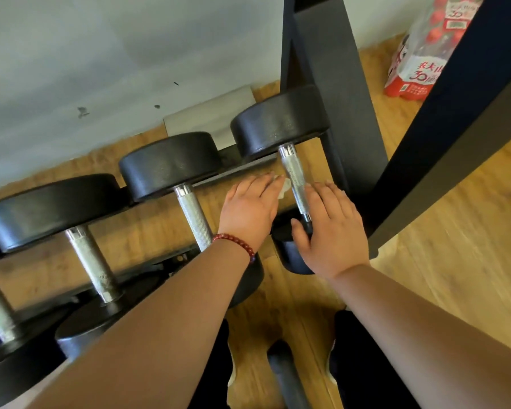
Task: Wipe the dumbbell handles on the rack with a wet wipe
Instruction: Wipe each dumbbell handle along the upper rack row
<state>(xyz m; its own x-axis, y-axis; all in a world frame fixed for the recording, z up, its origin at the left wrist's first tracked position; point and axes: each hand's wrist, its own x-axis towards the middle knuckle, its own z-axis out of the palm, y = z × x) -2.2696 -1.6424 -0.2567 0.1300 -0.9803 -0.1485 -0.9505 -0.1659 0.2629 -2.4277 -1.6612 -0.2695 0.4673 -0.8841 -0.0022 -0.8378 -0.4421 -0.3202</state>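
At the far left of the rack [248, 168], black dumbbells lie side by side, their knurled steel handles pointing toward the person. Next along, the third dumbbell handle [193, 215] runs down under the left wrist, which wears a red bead bracelet [237, 245]. The left hand [248, 208] lies palm down with its fingers straight and together, and the wet wipe [281, 188] peeps out white from under their tips, just beside the rightmost dumbbell handle [295, 180]. The thumb is hidden, so I cannot tell whether the hand pinches the wipe or only covers it. On the other side of that handle, the right hand [332, 231] is flat and holds nothing, its thumb touching the near dumbbell head [291, 255]. Farther right stand the black rack upright [337, 113] and a pack of bottles [416, 63] on the wooden floor [455, 231].
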